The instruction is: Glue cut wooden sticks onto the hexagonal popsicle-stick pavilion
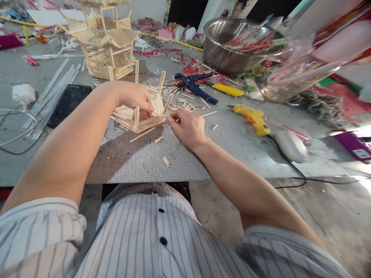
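A low, many-sided base built of thin wooden sticks lies on the table, with short paired-stick posts standing at its corners. My left hand reaches over it from the left. Its fingers are curled together inside the front edge, and what they grip is hidden. At the front right corner, beside a post, my right hand is closed in a pinch. Something small and pale shows at its fingertips, too small to name. Behind the base stands a tiered pavilion model of the same sticks.
Blue cutting pliers, a yellow-handled knife and a yellow glue gun lie to the right. Behind them stands a steel bowl. Stick offcuts are scattered about. A black phone and clear glue sticks lie left.
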Action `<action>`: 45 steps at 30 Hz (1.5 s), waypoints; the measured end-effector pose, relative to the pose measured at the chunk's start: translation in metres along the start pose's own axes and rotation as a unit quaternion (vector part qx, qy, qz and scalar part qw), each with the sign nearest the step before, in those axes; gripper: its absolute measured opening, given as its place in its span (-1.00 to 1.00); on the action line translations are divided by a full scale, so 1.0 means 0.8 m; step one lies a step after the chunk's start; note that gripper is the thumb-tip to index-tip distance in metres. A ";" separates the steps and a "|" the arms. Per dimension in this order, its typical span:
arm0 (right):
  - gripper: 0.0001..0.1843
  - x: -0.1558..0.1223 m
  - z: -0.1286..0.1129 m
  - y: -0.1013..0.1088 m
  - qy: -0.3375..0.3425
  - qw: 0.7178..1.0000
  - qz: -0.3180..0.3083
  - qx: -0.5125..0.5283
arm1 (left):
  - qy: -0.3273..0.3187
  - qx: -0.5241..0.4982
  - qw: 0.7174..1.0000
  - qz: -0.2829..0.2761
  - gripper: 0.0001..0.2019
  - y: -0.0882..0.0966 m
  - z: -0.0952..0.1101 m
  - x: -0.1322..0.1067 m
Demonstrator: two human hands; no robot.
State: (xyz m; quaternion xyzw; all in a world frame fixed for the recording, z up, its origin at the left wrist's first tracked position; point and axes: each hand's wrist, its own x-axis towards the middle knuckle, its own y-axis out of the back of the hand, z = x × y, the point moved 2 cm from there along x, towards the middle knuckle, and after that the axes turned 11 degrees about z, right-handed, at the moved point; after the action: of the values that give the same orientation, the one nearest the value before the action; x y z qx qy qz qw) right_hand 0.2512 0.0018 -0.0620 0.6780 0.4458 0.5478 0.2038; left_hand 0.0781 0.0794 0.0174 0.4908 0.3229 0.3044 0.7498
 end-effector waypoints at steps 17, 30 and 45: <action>-0.76 0.001 -0.004 0.003 -0.018 0.999 -0.027 -0.023 | 0.013 -0.003 1.000 -0.005 -0.79 0.001 0.001 -0.001; -0.78 0.000 -0.002 0.001 -0.009 1.000 -0.005 -0.005 | 0.006 -0.001 1.000 -0.022 -0.71 0.003 -0.001 -0.002; -0.78 0.000 -0.002 0.001 -0.011 1.000 -0.008 0.011 | 0.037 -0.016 0.999 -0.006 -0.81 0.001 -0.001 0.000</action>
State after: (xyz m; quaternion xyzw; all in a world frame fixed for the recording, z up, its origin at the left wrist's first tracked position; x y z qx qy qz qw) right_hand 0.2501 0.0011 -0.0612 0.6825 0.4546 0.5342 0.2055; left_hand 0.0776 0.0800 0.0180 0.4652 0.3485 0.3229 0.7469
